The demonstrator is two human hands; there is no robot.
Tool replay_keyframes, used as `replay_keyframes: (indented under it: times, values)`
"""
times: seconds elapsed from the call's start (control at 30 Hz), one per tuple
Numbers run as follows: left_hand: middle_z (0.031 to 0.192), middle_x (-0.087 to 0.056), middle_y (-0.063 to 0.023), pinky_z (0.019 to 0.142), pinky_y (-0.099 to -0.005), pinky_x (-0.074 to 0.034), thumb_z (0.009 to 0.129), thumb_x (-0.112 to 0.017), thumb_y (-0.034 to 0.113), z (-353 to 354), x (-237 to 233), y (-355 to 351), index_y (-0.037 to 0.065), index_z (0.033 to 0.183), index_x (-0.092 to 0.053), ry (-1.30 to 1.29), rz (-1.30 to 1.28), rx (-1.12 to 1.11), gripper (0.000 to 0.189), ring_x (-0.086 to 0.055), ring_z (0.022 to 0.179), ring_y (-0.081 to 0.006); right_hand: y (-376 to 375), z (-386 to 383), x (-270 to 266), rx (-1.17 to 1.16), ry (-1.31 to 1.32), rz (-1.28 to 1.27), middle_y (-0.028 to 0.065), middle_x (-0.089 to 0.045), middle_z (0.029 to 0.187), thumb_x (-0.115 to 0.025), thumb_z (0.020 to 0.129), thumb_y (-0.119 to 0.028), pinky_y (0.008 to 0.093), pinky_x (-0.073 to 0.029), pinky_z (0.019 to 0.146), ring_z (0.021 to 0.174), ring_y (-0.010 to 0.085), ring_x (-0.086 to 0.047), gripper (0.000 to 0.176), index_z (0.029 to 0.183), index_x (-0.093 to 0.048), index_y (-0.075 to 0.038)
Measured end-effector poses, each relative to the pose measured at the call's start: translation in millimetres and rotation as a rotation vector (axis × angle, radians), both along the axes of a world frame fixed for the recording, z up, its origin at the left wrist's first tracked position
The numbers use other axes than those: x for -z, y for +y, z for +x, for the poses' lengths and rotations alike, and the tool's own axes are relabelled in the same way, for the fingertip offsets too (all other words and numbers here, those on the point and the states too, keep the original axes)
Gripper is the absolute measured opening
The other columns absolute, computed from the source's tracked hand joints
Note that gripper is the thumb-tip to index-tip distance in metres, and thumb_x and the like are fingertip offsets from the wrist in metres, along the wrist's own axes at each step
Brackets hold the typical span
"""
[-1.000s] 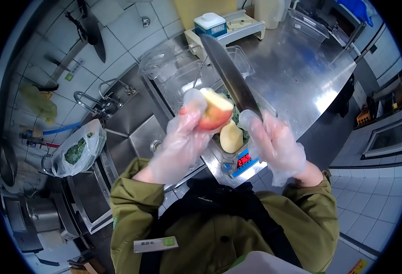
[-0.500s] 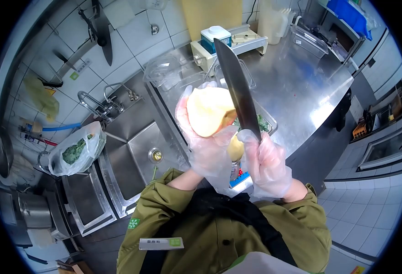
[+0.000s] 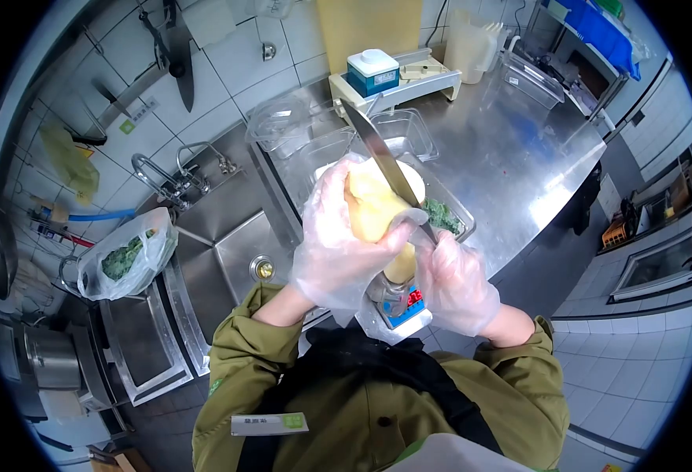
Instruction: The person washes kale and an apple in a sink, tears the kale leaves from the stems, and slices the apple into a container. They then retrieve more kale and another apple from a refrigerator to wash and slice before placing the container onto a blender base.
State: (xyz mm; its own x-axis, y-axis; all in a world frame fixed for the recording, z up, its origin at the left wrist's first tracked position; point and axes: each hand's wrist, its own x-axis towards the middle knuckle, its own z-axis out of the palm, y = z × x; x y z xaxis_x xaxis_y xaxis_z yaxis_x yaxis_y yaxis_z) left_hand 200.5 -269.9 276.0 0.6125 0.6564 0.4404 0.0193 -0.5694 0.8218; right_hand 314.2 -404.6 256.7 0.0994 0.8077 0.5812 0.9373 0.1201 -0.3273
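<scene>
My gloved left hand is wrapped round a large pale yellow piece of food, whose exact kind I cannot make out. In my gloved right hand is the handle of a broad kitchen knife. Its blade slants up and left, lying across the yellow piece. Just below the hands, another pale yellow piece sits above a digital scale with a lit red display; a clear container partly shows there. Leafy greens lie in a tray beyond my right hand.
Clear plastic containers stand on the steel counter behind the hands. A white and teal device is at the back. To the left are a sink and a plastic bag of greens. Knives hang on the wall.
The knife has come down and left from a raised position onto the yellow piece. My left hand has turned that piece, and more of the scale now shows.
</scene>
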Motion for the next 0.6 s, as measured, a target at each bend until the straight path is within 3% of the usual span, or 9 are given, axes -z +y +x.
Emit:
replay_keyframes:
  times: [0.1, 0.2, 0.23, 0.33, 0.53, 0.6]
  values:
    - [0.11, -0.055, -0.0126, 0.092, -0.031, -0.044, 0.065, -0.071, 0.007, -0.2, 2.1, -2.6, -0.006, 0.123, -0.036, -0.002, -0.142, 0.075, 0.069, -0.055, 0.103, -0.018, 5.6, -0.8, -5.8, -0.032, -0.025, 0.033, 0.0116, -0.053, 0.069, -0.055, 0.077, -0.001, 0.0336, -0.046, 0.044, 0.049, 0.0249, -0.055, 0.019, 0.094, -0.052, 0.007]
    - [0.113, -0.054, -0.0108, 0.091, -0.0307, -0.044, 0.068, -0.068, 0.007, 2.3, 3.8, -11.2, -0.004, 0.123, -0.038, -0.165, -0.54, 0.169, 0.064, -0.054, 0.105, -0.0169, 8.5, 0.1, -3.1, -0.028, -0.047, 0.077, 0.0117, -0.054, 0.071, -0.056, 0.076, -0.002, 0.0334, -0.046, 0.046, 0.051, 0.0232, -0.056, 0.02, 0.094, -0.053, 0.006]
    - [0.103, -0.06, -0.0093, 0.084, -0.0281, -0.046, 0.069, -0.072, 0.009, 3.2, 9.7, -11.2, -0.003, 0.113, -0.047, -0.244, -0.47, 0.127, 0.052, -0.058, 0.095, -0.0141, 8.5, 0.3, -0.9, -0.031, -0.066, 0.064, 0.0116, -0.054, 0.071, -0.056, 0.075, -0.002, 0.0333, -0.045, 0.045, 0.051, 0.0227, -0.056, 0.02, 0.094, -0.053, 0.006]
    - [0.107, -0.057, -0.0087, 0.088, -0.0279, -0.044, 0.071, -0.07, 0.005, -0.5, 6.9, -10.9, -0.003, 0.116, -0.045, -0.284, -0.679, 0.255, 0.052, -0.056, 0.098, -0.0136, 6.6, 2.4, 3.3, -0.053, -0.105, 0.044, 0.0114, -0.054, 0.07, -0.057, 0.075, -0.002, 0.033, -0.045, 0.045, 0.051, 0.0218, -0.055, 0.02, 0.093, -0.053, 0.006]
    - [0.108, -0.055, -0.0077, 0.088, -0.028, -0.045, 0.074, -0.066, 0.0, -7.9, 0.3, -2.3, -0.001, 0.117, -0.044, -0.167, -0.617, 0.42, 0.048, -0.053, 0.1, -0.0128, 2.8, 3.9, 6.6, -0.128, -0.048, 0.008, 0.0127, -0.053, 0.068, -0.055, 0.08, -0.005, 0.0329, -0.045, 0.045, 0.049, 0.023, -0.054, 0.016, 0.091, -0.052, 0.006]
    - [0.108, -0.055, -0.0071, 0.087, -0.028, -0.045, 0.076, -0.062, -0.002, -16.0, -12.4, -0.5, 0.0, 0.117, -0.045, -0.055, -0.897, 0.377, 0.045, -0.053, 0.101, -0.0126, -0.8, 3.9, 6.1, -0.112, -0.036, -0.07, 0.0131, -0.052, 0.068, -0.054, 0.082, -0.007, 0.0329, -0.045, 0.045, 0.048, 0.0241, -0.054, 0.016, 0.093, -0.052, 0.006]
